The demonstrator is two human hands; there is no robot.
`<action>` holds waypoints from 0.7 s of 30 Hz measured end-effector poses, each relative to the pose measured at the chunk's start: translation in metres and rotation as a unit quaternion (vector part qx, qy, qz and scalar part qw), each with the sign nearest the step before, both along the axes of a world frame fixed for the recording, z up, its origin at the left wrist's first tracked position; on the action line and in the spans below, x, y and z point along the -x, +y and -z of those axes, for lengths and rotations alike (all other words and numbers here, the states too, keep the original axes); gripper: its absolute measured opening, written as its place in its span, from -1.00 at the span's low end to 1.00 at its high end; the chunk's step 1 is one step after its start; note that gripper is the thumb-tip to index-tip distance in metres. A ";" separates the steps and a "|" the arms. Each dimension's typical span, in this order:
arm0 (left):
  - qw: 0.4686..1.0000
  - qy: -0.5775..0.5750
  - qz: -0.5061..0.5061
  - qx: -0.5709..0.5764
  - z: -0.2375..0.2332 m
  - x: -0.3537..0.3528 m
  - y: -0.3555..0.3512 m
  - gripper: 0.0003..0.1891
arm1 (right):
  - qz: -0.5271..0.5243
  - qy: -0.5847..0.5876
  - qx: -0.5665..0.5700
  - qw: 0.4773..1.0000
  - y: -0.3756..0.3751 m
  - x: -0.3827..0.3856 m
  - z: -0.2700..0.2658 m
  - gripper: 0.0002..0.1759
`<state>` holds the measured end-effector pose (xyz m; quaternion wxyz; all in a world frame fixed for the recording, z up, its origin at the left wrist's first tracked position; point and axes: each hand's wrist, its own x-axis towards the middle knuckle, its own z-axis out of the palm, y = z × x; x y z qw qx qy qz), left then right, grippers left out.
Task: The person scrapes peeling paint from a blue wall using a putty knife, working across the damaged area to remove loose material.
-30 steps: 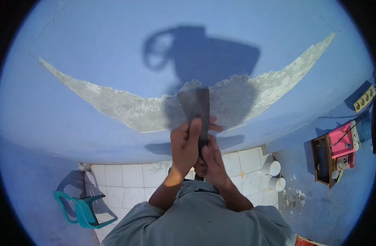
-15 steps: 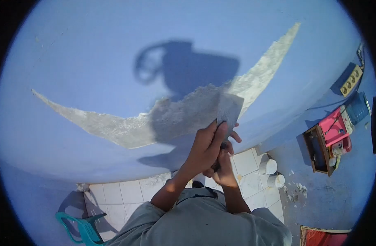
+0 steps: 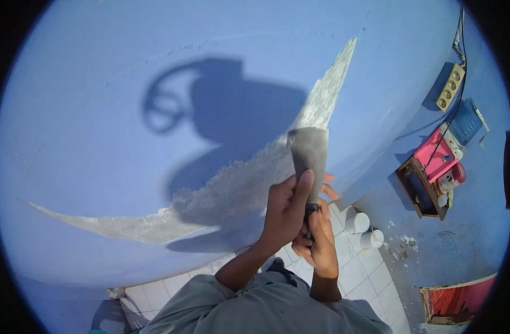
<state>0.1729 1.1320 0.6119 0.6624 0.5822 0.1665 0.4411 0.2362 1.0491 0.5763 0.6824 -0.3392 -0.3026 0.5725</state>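
A wide scraper (image 3: 310,150) with a grey metal blade and a dark handle stands almost upright before me. Its broad top edge lies over the rough grey-white bare strip (image 3: 227,192) on the blue wall; whether it touches is hard to tell. My left hand (image 3: 286,209) grips the lower blade, thumb flat on the front and fingertips showing past the right side. Below it, my right hand (image 3: 320,242) is wrapped round the handle, partly hiding it.
A small wooden wall shelf (image 3: 405,177) holding a pink item hangs at right, below a power strip (image 3: 451,87) with a black cable. Two white buckets (image 3: 357,223) stand on the tiled floor (image 3: 352,273). My shadow (image 3: 244,108) falls across the wall.
Both hands and the scraper have shifted slightly right in view, and the blade now faces me more squarely. My view has turned, so the bare strip slants more steeply.
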 end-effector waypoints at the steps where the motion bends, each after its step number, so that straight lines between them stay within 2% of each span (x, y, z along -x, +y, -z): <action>1: 1.000 -0.012 -0.002 0.010 -0.001 -0.002 0.002 -0.56 | 0.000 -0.002 -0.005 1.000 0.001 0.000 -0.009 -0.73; 5: 0.995 -0.065 -0.004 0.073 -0.009 -0.008 -0.004 -0.57 | 0.018 0.007 0.052 0.998 -0.002 -0.003 -0.023 -0.76; 6: 0.995 -0.063 -0.011 0.075 -0.007 -0.010 -0.005 -0.57 | -0.012 -0.020 0.034 0.999 -0.001 -0.009 -0.011 -0.76; 7: 0.995 -0.063 -0.028 0.075 -0.005 -0.010 -0.006 -0.57 | -0.043 -0.047 0.015 0.998 -0.001 -0.013 -0.001 -0.66; 11: 0.992 -0.054 -0.103 0.049 -0.004 -0.025 -0.004 -0.56 | -0.098 -0.032 -0.014 0.995 0.012 -0.032 0.002 -0.68; 12: 0.991 -0.054 -0.114 0.049 -0.006 -0.025 -0.001 -0.56 | -0.096 -0.019 0.011 0.995 0.015 -0.032 -0.007 -0.69; 14: 0.995 -0.051 -0.085 0.028 -0.017 -0.023 0.006 -0.57 | -0.111 -0.033 -0.005 0.993 0.022 -0.036 -0.012 -0.69; 17: 0.990 -0.062 -0.115 0.045 -0.026 -0.027 -0.007 -0.56 | -0.133 -0.047 -0.015 0.990 0.017 -0.046 -0.007 -0.70; 21: 0.987 -0.038 -0.149 0.056 0.001 -0.035 -0.012 -0.56 | -0.160 -0.030 0.014 0.987 0.012 -0.057 0.011 -0.70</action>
